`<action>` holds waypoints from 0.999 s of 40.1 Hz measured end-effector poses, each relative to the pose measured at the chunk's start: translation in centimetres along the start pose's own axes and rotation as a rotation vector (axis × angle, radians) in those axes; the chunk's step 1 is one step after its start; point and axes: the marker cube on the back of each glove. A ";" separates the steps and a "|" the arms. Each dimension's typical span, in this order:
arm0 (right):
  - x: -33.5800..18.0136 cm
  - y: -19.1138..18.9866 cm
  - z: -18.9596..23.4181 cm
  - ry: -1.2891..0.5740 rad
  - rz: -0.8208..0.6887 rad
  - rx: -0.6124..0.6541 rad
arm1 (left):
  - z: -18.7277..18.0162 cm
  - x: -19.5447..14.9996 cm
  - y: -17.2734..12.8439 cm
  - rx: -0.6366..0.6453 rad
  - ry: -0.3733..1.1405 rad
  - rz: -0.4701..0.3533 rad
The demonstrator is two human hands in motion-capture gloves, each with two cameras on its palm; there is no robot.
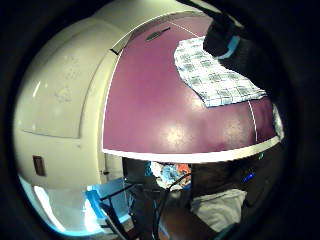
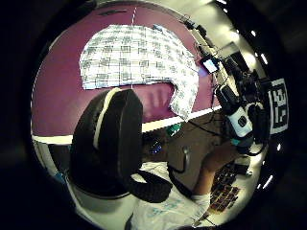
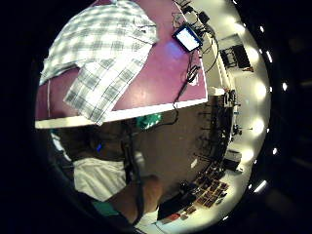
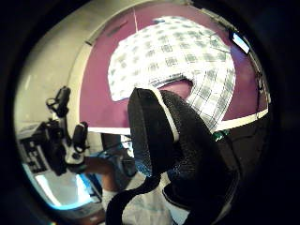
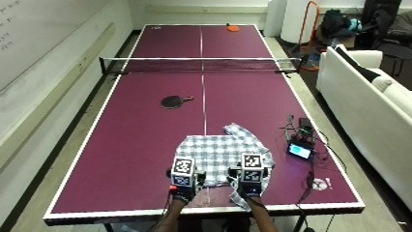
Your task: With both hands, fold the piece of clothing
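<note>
Plaid shirt (image 5: 222,153) lies flat near my edge of the purple counter (image 5: 128,145), broad bare surface leftward; my left hand (image 5: 182,186) and right hand (image 5: 251,183) hover above it, fingers hidden, grip unclear.

1. This is a games room or break room indoors.
2. A big purple ping-pong table (image 5: 128,145) lies under the hands, with a net (image 5: 201,64) far ahead of them.
3. A black paddle (image 5: 175,101) lies ahead of the left hand.
4. A white sofa (image 5: 367,96) stands off past the right hand.
5. A whiteboard (image 5: 38,34) hangs on the wall beyond the left hand.
</note>
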 end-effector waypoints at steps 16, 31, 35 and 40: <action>-0.3 -0.4 0.5 -0.011 -0.015 0.005 | 0.4 -0.3 -0.1 -0.008 -0.001 -0.005; -0.4 0.2 -0.2 -0.013 -0.037 0.010 | 0.1 -0.4 0.3 -0.013 0.006 0.004; -0.2 0.4 -0.2 -0.012 -0.045 0.006 | 0.3 -0.4 0.2 -0.009 0.006 0.004; 0.2 0.5 0.1 -0.019 -0.051 0.010 | 1.1 -0.4 -0.3 0.022 -0.004 -0.009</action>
